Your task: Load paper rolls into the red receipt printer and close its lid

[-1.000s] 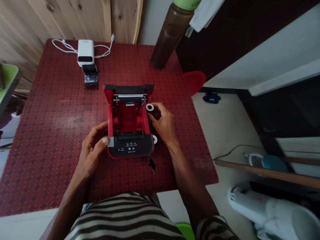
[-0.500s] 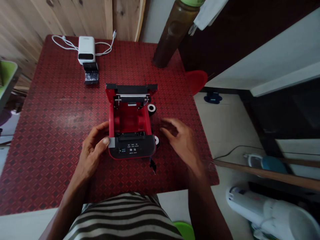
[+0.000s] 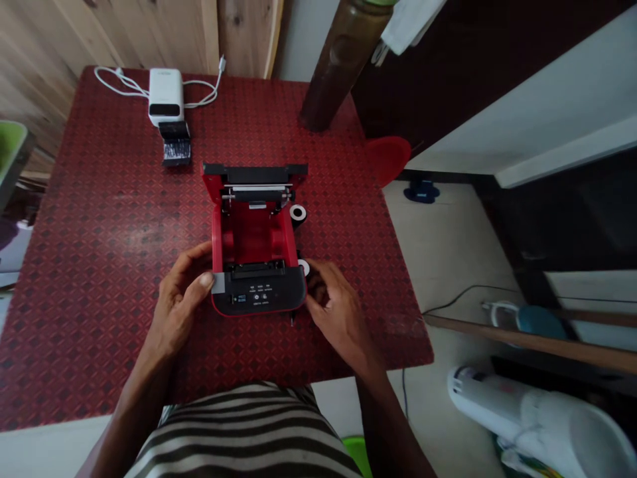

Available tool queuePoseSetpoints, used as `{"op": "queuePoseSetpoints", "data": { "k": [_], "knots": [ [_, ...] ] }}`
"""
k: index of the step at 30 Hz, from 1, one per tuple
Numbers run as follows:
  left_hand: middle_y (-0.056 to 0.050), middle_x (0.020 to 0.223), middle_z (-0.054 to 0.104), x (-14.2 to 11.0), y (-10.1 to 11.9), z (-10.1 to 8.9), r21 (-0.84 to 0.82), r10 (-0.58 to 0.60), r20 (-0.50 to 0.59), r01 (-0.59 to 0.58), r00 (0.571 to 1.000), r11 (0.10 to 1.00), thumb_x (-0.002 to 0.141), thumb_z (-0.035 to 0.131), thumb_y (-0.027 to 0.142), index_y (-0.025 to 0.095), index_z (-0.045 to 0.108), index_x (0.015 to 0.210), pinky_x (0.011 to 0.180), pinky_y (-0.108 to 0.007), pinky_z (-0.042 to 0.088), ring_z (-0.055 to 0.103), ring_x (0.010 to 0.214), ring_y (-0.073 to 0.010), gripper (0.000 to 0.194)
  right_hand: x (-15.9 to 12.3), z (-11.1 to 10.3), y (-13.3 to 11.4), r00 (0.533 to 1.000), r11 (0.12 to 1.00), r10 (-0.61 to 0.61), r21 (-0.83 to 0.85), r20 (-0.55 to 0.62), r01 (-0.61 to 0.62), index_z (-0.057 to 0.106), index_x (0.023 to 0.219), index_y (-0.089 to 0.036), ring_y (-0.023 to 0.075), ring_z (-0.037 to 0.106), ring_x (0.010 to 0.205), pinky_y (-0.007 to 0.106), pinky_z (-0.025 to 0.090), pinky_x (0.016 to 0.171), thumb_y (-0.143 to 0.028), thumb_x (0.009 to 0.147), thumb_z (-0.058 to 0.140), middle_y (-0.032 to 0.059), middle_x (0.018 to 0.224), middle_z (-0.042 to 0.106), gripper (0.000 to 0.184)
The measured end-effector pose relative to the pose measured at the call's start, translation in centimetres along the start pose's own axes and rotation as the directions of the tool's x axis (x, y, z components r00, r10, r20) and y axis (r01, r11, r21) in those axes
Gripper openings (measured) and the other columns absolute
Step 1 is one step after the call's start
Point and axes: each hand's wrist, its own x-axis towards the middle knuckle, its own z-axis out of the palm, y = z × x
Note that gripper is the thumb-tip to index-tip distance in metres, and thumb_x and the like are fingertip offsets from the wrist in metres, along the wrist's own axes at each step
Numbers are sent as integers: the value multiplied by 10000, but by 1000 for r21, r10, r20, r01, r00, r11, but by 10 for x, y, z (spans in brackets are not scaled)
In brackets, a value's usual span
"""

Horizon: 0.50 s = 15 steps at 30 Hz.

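Observation:
A red and black label printer point(image 3: 259, 292) stands on the table with its lid point(image 3: 255, 176) raised, its red inner bay showing. My left hand point(image 3: 182, 292) grips its left front corner, thumb on a grey patch and fingers along the side. Against the right front side is a dark roll with a white core point(image 3: 303, 267). My right hand point(image 3: 336, 305) is curled round that roll, its fingertips partly hidden. A thin dark strip point(image 3: 292, 318) hangs below the printer's front edge. Another dark roll with a white core point(image 3: 298, 213) lies farther back on the right.
On the red patterned table point(image 3: 124, 232), a white device point(image 3: 166, 96) with a cable and a small black item point(image 3: 176, 145) sit at the back left. A tall dark bottle point(image 3: 338, 70) stands at the back right. A red stool point(image 3: 391, 159) is beyond the right edge.
My right hand has moved left and closed in on the front roll. That roll sits slightly farther back against the printer, and its dark tail shows less. My left hand keeps its hold.

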Motion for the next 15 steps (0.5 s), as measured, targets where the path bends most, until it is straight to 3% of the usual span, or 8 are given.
{"op": "queuePoseSetpoints", "data": {
  "k": [6, 11, 15],
  "knots": [
    [-85, 1438, 818, -1, 1, -1, -16, -15, 2, 15, 1000, 1000, 1010, 780, 621, 306, 790, 1457, 1182, -542, 584, 752, 1351, -384, 547, 9, 1, -1, 996, 996, -70, 60, -51, 73, 776, 1381, -310, 313, 773, 1274, 505, 647, 1094, -201, 996, 680, 100, 1395, 808, 410],
    [-79, 1438, 815, -2, 1, 0, -19, -15, -1, 15, 1000, 1000, 1022, 769, 619, 321, 789, 1459, 1190, -536, 578, 748, 1363, -374, 529, 14, 5, -1, 998, 993, -7, 115, -59, 14, 821, 1199, -274, 259, 793, 955, 413, 656, 858, -244, 994, 679, 67, 1116, 855, 251],
    [-80, 1448, 812, -2, 0, 0, -21, -21, 6, 22, 1000, 1000, 1024, 765, 625, 324, 784, 1467, 1207, -546, 570, 749, 1360, -378, 536, 14, 4, -2, 997, 989, 46, 142, -68, -35, 798, 1178, -271, 215, 762, 839, 355, 618, 744, -257, 962, 707, 49, 1110, 854, 234]
  ]
}}
